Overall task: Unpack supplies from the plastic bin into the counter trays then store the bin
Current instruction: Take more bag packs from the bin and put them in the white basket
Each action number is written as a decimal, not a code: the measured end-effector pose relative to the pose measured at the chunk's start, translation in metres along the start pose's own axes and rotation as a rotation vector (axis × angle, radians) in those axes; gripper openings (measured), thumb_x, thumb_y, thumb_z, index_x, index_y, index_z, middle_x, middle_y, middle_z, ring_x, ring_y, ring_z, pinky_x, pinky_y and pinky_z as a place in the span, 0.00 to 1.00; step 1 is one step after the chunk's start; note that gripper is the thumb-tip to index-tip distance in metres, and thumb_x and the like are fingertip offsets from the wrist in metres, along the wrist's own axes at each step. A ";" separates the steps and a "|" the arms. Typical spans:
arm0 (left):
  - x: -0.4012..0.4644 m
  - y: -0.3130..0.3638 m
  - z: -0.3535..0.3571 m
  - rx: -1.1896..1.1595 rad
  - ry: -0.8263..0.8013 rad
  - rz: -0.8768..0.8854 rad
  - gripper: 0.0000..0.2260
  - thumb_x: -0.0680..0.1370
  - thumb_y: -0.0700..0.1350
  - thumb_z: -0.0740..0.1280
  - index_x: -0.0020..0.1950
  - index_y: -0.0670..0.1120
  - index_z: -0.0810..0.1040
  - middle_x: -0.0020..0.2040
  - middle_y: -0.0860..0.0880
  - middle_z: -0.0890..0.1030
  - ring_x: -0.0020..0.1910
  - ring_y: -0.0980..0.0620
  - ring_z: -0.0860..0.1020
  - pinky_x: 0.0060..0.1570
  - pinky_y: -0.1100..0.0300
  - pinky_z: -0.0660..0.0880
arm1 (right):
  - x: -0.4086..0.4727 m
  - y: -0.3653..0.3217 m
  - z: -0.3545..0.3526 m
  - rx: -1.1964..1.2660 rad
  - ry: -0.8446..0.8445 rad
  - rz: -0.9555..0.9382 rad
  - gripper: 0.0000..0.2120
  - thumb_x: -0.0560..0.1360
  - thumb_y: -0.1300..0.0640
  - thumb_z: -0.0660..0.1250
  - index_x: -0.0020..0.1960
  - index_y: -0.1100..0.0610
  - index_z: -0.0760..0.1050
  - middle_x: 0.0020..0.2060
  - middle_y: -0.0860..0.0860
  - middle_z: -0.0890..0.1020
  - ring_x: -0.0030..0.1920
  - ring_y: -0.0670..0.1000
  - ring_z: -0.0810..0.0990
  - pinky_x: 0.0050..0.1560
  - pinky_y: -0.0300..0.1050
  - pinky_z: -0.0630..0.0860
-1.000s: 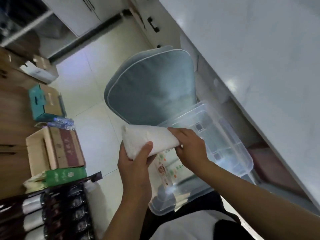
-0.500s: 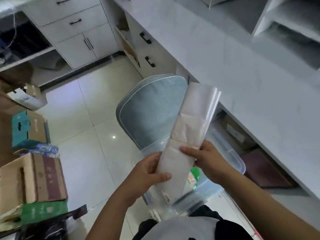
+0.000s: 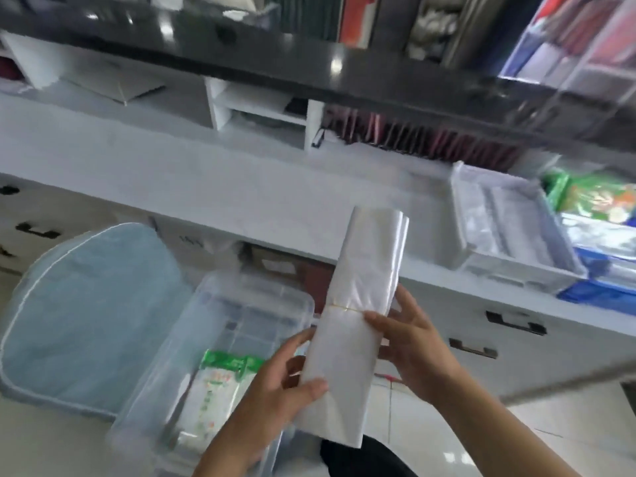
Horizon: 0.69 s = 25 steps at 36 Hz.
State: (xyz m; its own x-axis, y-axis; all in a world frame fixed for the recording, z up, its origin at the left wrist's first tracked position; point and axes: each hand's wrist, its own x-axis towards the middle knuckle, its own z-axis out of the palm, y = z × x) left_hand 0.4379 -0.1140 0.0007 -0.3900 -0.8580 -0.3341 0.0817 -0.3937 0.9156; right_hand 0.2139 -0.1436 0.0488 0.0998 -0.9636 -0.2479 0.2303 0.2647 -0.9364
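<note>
A long flat bundle of clear plastic bags [image 3: 364, 287], bound by a thin rubber band, is held upright in front of me. My left hand [image 3: 275, 387] grips its lower end and my right hand [image 3: 409, 342] holds its right edge near the band. Below the bundle the clear plastic bin [image 3: 192, 339] rests on a blue cushioned chair [image 3: 89, 318]; a green-and-white packet [image 3: 216, 383] lies inside. On the white counter [image 3: 241, 191] at the right stands a clear tray [image 3: 509, 232] with bags, and beyond it a blue tray [image 3: 599, 294] holding colourful packets.
White cubby shelves [image 3: 261, 115] and a row of dark red folders [image 3: 420, 136] line the back of the counter under a black shelf [image 3: 309, 70]. Drawers with dark handles [image 3: 512, 321] sit below the counter. Pale tiled floor lies at the lower right.
The bundle has been lifted out of the bin and turned upright. My view has swung up from the floor to the counter, so the trays are now in sight.
</note>
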 end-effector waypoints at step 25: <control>0.225 0.071 0.296 0.015 -0.203 0.064 0.30 0.74 0.45 0.74 0.72 0.65 0.67 0.63 0.44 0.82 0.59 0.41 0.82 0.45 0.50 0.80 | 0.013 -0.103 -0.332 -0.141 -0.031 -0.069 0.32 0.71 0.55 0.76 0.67 0.30 0.69 0.55 0.54 0.83 0.54 0.57 0.84 0.48 0.59 0.83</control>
State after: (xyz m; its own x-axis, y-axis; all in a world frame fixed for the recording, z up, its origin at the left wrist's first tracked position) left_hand 0.0840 -0.2376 0.0568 -0.5612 -0.7965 -0.2249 0.0993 -0.3346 0.9371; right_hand -0.1296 -0.1950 0.0596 0.1187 -0.9772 -0.1762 0.0998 0.1883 -0.9770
